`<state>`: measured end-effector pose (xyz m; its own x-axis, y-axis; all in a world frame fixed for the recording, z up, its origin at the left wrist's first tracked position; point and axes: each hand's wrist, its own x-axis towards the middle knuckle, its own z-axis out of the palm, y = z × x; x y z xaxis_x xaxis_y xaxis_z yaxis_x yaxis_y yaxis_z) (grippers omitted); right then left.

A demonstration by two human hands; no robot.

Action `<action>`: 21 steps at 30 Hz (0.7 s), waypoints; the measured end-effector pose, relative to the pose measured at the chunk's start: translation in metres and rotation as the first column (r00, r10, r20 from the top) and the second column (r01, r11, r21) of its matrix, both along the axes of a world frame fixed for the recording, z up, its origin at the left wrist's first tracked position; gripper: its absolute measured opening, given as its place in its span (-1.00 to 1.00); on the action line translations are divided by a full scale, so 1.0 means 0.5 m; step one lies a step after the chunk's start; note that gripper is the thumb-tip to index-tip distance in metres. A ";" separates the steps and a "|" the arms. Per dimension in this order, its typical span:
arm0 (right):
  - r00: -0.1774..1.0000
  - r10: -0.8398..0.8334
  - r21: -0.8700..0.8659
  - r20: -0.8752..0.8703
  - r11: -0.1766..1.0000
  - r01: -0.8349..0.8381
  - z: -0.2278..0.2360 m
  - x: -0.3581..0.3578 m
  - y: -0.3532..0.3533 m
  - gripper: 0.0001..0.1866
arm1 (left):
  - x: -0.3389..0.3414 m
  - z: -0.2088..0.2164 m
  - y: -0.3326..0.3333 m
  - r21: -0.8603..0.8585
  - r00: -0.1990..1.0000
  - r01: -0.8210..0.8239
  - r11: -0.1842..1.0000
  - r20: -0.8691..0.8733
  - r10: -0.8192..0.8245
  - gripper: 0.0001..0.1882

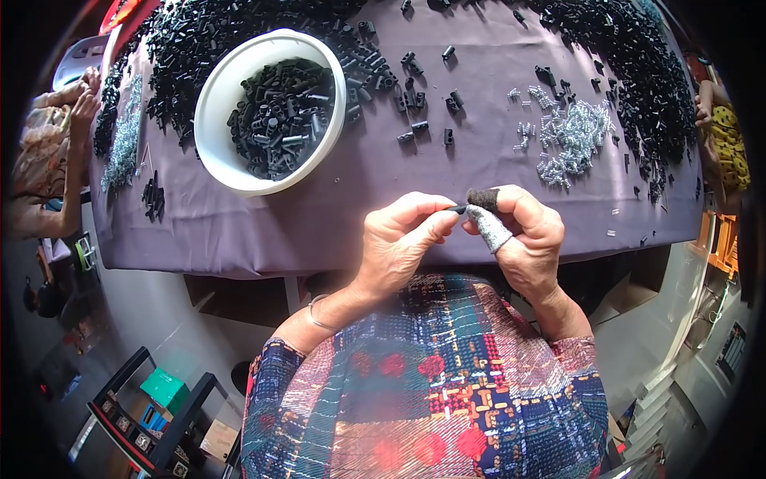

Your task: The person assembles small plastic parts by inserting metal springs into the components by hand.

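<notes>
You hold a slim black piece (458, 209) out in front of you, just above the near part of the purple cloth (319, 231). Your left hand (401, 239) pinches it between thumb and forefinger, and your right hand (528, 238) closes on its other end — the two hands nearly meet there. Your right forefinger wears a black cover (483, 199) and the thumb a grey cover (490, 229) (whether those tips grip anything else is too small to tell). Beyond your left hand stands a white tub (204, 128), partly filled with black parts (275, 120); more lie loose to its right, and a big heap (179, 60) spreads behind it. Silvery bits (576, 140) are piled beyond your right hand, with another dark heap (650, 88) along that side. At the table's left edge you have a co-worker's hand (83, 110) — well apart from yours.
</notes>
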<state>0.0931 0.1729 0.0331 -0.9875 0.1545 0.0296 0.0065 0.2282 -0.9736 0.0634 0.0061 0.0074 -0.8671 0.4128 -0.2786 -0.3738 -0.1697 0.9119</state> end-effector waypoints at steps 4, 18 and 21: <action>1.000 0.000 0.013 0.000 1.000 0.000 -0.006 0.001 -0.002 -0.77 | 0.001 0.001 0.003 -0.023 1.000 -0.016 1.000 -0.024 0.016 -0.86; 0.992 0.123 0.082 0.032 0.989 -0.125 -0.017 -0.009 0.000 -0.85 | -0.001 -0.010 0.006 -0.006 0.998 -0.047 0.999 -0.041 0.047 -0.88; 0.998 0.070 0.078 0.004 0.994 -0.070 -0.029 -0.005 -0.010 -0.85 | -0.004 -0.012 0.011 0.007 0.997 -0.076 0.997 -0.012 0.077 -0.88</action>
